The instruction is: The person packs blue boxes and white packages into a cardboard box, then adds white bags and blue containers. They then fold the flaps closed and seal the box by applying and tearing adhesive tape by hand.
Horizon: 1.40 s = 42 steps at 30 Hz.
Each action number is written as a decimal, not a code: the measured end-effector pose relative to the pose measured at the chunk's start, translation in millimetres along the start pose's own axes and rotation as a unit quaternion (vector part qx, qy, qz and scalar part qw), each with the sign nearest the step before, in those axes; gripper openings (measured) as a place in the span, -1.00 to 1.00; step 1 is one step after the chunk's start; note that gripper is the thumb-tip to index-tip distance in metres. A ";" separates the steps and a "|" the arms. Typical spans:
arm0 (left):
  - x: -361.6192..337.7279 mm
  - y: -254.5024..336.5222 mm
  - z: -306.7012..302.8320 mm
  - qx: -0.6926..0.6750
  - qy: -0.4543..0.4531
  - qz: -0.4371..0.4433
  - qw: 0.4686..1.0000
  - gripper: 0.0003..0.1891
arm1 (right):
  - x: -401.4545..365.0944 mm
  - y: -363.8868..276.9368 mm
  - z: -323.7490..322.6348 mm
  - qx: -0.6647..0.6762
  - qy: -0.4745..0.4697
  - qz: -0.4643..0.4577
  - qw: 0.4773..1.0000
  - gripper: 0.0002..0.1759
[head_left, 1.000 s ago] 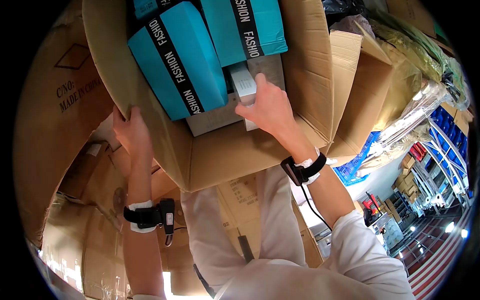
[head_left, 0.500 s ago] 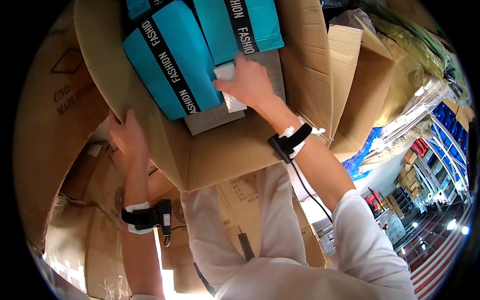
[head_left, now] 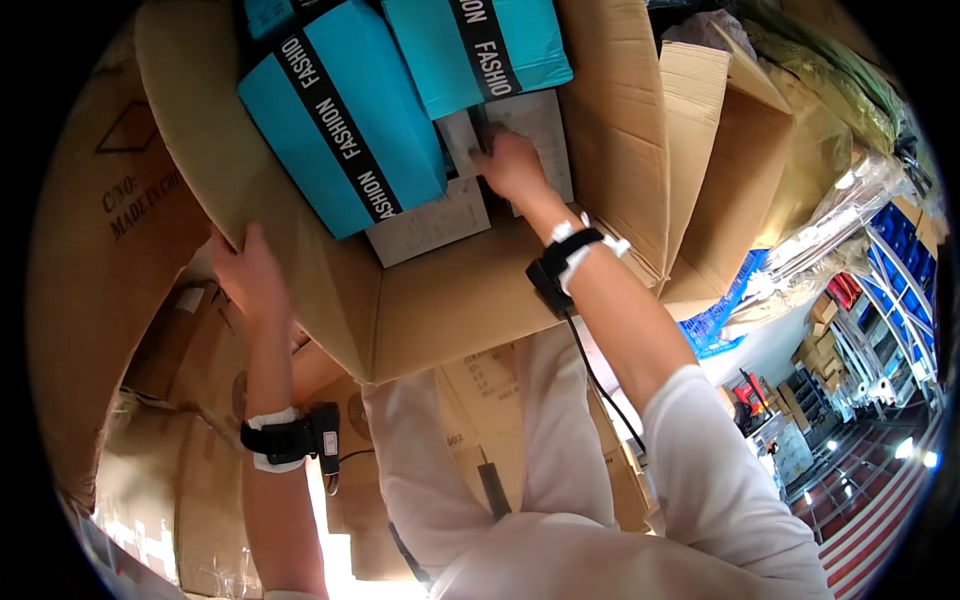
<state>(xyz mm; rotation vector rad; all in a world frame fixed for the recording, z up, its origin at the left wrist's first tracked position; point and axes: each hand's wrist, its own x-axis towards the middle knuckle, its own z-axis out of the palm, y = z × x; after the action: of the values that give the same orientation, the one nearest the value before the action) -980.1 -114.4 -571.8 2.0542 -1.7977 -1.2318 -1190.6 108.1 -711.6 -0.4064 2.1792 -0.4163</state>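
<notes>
Right hand point(head_left: 510, 160), upper centre of frame, is pushed into an open cardboard carton point(head_left: 450, 300). Its fingertips are buried in the dark gap between two flat grey boxes, the left grey box point(head_left: 430, 222) and the right grey box point(head_left: 545, 125). Grip: fingers curled down into the slot. Cannot tell whether they clasp an edge, since the tips are hidden. Both grey boxes lie on the carton's floor, partly under a teal box point(head_left: 340, 120) marked FASHION and a second teal box point(head_left: 480, 45) above it. Left hand point(head_left: 245, 275), left of centre, lies with a wide, flat grip against the carton's outer wall, closed on nothing. Each wrist carries a black strap, the right strap point(head_left: 560, 262) and the left strap point(head_left: 290, 440). Judgement: the step in hand is getting purchase at the seam between the grey boxes while the carton is steadied. A following move calls for fingers hooked fully under one grey edge. It also needs clearance from the overhanging teal box and steady pressure on the carton's wall.
</notes>
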 end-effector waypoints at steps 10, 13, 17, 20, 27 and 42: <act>-1.1 4.8 1.0 -0.017 0.000 -0.011 1.000 -0.43 | 20.1 13.7 30.2 0.001 -0.013 -0.025 1.000 -0.25; -0.1 2.6 1.5 -0.031 -0.006 -0.004 0.999 -0.43 | 18.9 15.4 42.0 0.060 -0.032 -0.003 0.998 -0.26; -2.1 4.2 1.9 -0.016 0.002 -0.025 1.000 -0.44 | 13.4 29.2 31.1 0.093 -0.057 0.012 0.994 -0.32; -3.7 8.1 2.4 -0.017 0.007 -0.039 0.999 -0.45 | 28.1 43.9 42.4 -0.022 -0.038 -0.024 0.999 -0.43; -8.5 14.2 2.9 -0.005 0.002 -0.029 1.000 -0.44 | 23.5 1.9 44.7 -0.173 0.023 0.013 0.985 -0.66; -1.4 5.0 3.0 -0.039 0.001 -0.017 0.999 -0.44 | 8.6 21.6 28.0 -0.116 -0.072 -0.043 0.990 -0.55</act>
<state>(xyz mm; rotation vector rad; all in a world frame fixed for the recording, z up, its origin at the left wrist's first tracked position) -985.7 -113.4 -570.2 2.0521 -1.6924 -1.2862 -1176.2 119.5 -743.0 -0.6392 2.0789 -0.1735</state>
